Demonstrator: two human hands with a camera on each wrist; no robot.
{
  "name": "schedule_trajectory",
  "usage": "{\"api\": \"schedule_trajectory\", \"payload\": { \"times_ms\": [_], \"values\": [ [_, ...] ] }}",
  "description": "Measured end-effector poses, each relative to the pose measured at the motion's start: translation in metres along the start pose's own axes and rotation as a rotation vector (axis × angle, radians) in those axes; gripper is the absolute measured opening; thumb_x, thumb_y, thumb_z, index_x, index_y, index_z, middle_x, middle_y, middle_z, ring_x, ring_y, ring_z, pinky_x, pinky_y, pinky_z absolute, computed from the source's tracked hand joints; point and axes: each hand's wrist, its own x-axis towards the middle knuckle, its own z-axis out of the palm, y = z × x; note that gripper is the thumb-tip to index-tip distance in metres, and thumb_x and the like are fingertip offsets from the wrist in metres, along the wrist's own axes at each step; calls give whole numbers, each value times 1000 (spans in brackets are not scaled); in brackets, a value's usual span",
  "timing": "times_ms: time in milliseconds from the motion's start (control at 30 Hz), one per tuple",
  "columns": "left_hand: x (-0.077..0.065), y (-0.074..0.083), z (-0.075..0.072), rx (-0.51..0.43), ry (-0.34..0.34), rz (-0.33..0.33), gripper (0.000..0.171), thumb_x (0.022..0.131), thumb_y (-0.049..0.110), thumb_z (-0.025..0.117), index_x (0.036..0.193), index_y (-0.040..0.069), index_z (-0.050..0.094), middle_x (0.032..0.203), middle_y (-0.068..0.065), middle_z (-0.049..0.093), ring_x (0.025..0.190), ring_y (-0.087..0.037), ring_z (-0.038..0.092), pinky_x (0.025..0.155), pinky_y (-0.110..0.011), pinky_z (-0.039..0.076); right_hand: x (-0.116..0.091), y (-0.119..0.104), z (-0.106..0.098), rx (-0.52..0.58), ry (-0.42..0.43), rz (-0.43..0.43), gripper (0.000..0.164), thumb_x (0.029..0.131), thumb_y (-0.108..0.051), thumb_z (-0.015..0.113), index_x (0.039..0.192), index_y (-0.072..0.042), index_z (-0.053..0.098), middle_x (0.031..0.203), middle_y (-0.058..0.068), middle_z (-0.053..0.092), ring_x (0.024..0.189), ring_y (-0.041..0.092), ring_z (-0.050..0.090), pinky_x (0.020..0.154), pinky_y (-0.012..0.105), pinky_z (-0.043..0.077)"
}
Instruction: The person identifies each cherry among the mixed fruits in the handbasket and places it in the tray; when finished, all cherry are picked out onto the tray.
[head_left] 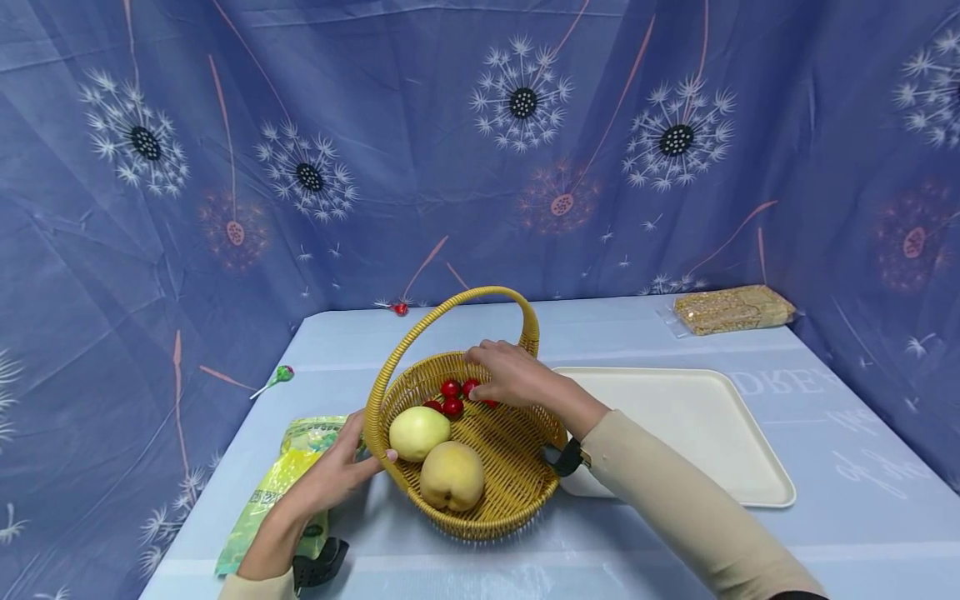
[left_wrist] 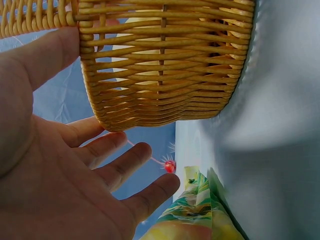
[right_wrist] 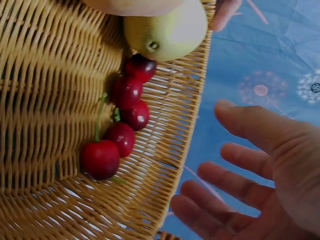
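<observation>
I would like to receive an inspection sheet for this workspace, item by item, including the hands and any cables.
Surface: pale-blue tablecloth with white lettering.
Job's things: wicker basket holding a yellow peach, a pale-green fruit and five cherries.
Clutter: white tray right of the basket; green-and-yellow packet left of it; red lollipop and green lollipop farther back; packaged snack at far right.
Hands: left hand grips the basket near the handle's base; right hand is above its far side, holding nothing.
Cables: nothing seen.
Surroundings: blue dandelion-print curtain.
</observation>
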Motion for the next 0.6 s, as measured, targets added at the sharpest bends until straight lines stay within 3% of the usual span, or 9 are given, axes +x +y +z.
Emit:
{"api": "schedule_trajectory", "payload": {
  "times_ms": [200, 433, 600],
  "values": [
    [-1, 1, 0, -3, -5, -13, 72, 89, 29, 64, 147, 12, 24, 150, -19, 21, 141, -42, 16, 105, -70, 22, 6, 2, 10, -52, -128, 29, 53, 87, -32, 68, 133, -14, 50, 129, 6, 54, 118, 24, 52, 97, 42, 45],
    [-1, 0, 0, -7, -5, -16, 73, 89, 29, 64, 148, 12, 23, 150, -19, 21, 140, -42, 17, 105, -70, 22, 12, 4, 16, -48, -172, 49, 55, 86, -31, 69, 134, -13, 50, 134, 5, 53, 123, 23, 50, 99, 42, 44],
    [-1, 1, -1, 2, -2, -16, 75, 89, 31, 64, 148, 11, 22, 150, -20, 21, 140, -43, 17, 105, -71, 22, 16, 6, 21, -55, -194, 41, 51, 85, -29, 70, 129, -10, 53, 128, 7, 57, 119, 23, 52, 99, 41, 45]
  ]
}}
